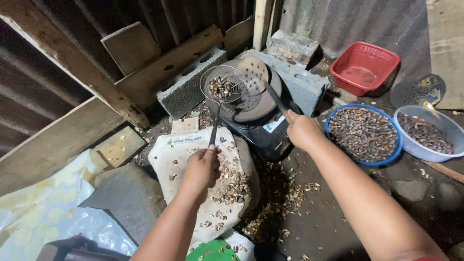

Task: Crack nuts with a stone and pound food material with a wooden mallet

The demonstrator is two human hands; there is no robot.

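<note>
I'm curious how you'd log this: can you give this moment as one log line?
left hand: holds wire skimmer of nuts | right hand: holds perforated ladle | both over dark pan

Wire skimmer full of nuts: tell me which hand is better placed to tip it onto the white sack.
Left, probably. The left hand already grips the wire skimmer by its handle, directly above the white sack. The right hand is busy holding the perforated spatula over the pan.
</note>
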